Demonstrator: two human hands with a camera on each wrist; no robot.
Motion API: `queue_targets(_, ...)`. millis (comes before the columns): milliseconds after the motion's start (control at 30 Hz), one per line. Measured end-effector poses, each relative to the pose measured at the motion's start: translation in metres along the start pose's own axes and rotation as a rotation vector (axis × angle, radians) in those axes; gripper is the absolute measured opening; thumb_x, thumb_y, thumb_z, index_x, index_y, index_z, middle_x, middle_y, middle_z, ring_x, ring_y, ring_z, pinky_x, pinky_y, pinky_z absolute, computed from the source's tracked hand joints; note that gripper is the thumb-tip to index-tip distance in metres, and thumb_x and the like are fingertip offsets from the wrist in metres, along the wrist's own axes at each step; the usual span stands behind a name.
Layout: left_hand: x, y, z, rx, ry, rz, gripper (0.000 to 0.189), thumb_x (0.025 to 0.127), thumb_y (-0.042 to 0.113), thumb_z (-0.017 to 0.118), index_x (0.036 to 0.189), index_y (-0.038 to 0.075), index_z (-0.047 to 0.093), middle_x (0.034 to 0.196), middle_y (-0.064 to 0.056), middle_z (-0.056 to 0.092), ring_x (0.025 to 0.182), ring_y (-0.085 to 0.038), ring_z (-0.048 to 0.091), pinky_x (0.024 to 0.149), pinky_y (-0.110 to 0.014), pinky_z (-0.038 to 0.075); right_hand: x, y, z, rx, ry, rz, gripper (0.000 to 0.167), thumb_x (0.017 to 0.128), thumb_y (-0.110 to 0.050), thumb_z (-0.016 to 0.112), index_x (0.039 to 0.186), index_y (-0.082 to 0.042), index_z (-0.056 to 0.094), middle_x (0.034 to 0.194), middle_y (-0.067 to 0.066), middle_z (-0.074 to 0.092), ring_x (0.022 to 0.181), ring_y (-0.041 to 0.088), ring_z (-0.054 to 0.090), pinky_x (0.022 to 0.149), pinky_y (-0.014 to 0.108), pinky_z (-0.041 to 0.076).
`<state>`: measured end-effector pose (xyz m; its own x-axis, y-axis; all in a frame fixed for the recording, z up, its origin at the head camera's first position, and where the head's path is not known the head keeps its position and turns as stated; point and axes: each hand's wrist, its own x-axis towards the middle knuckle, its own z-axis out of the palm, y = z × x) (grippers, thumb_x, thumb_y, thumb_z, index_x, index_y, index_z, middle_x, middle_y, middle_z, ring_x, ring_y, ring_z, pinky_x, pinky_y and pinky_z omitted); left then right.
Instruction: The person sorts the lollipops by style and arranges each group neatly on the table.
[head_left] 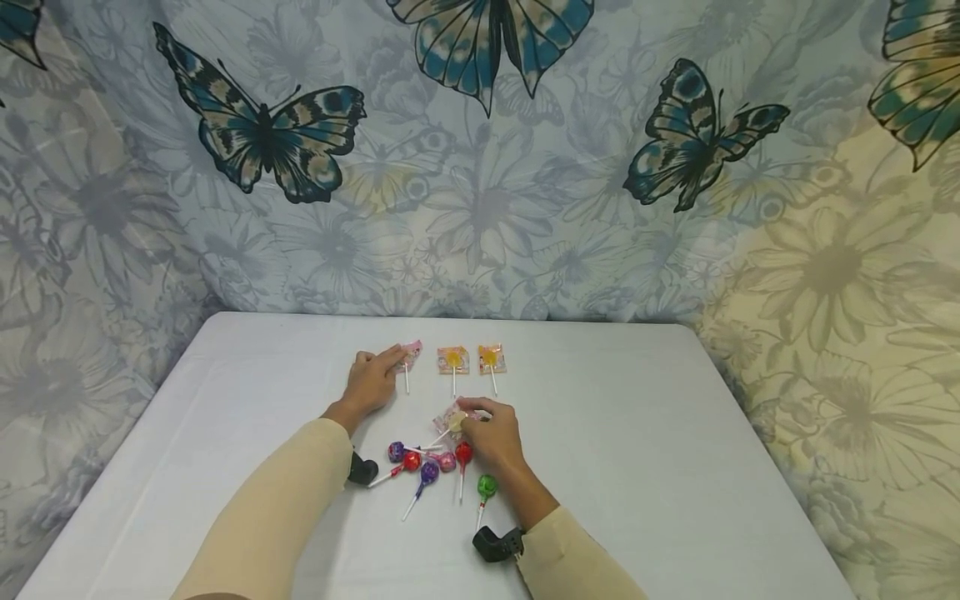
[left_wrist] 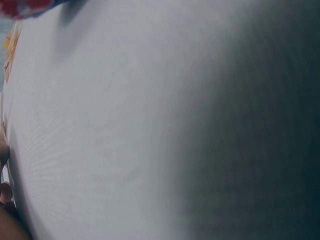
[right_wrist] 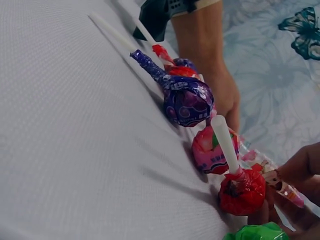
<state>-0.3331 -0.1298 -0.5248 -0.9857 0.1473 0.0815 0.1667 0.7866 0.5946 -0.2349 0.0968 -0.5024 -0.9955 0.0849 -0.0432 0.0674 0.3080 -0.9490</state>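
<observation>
Toward the back of the table, my left hand (head_left: 371, 379) holds the edge of a flat lollipop in a pink clear wrapper (head_left: 411, 353), its white stick pointing toward me. My right hand (head_left: 495, 433) pinches another flat lollipop, pale yellow in a clear pink-printed wrapper (head_left: 453, 420). Just in front of that hand lie round lollipops: a red one (right_wrist: 242, 192), a pink one (right_wrist: 215, 150), a purple one (right_wrist: 187, 100) and a green one (head_left: 487, 486). Another red lollipop (head_left: 412, 461) lies beside a second purple one (head_left: 396, 452). In the left wrist view only some fingertips show at the left edge.
Two orange-wrapped flat lollipops (head_left: 453, 361) (head_left: 492, 359) lie in a row to the right of the left hand. The white table (head_left: 637, 467) ends at a butterfly-patterned cloth backdrop (head_left: 487, 208). Black wrist devices (head_left: 498, 544) sit on both wrists.
</observation>
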Motion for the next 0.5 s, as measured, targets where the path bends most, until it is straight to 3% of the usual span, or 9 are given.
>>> queue_targets(267,-0.0001,0.0001,-0.0007,-0.001,-0.009,-0.021,0.042,0.099,0.011,0.045,0.141,0.013,0.051,0.149,-0.001,0.039,0.108,-0.033,0.039,0.093,-0.048,0.032,0.0009,0.0025,-0.002,0.052,-0.041,-0.038,0.036,0.079,-0.003,0.063,0.109,-0.017,0.074,0.116,-0.005,0.064,0.089,0.02,0.054,0.068,0.029,0.048)
queue_targets(500,-0.0002,0.0012,-0.0016,-0.008,-0.012,-0.036,0.043,0.099,0.011,0.046,0.141,0.014,0.051,0.15,0.0,0.039,0.107,-0.031,0.038,0.093,-0.047,0.032,0.0011,0.0013,-0.0025,0.031,-0.039,-0.04,0.034,0.084,-0.004,0.064,0.111,-0.023,0.074,0.091,0.003,0.058,0.085,0.02,0.051,0.066,0.03,0.044)
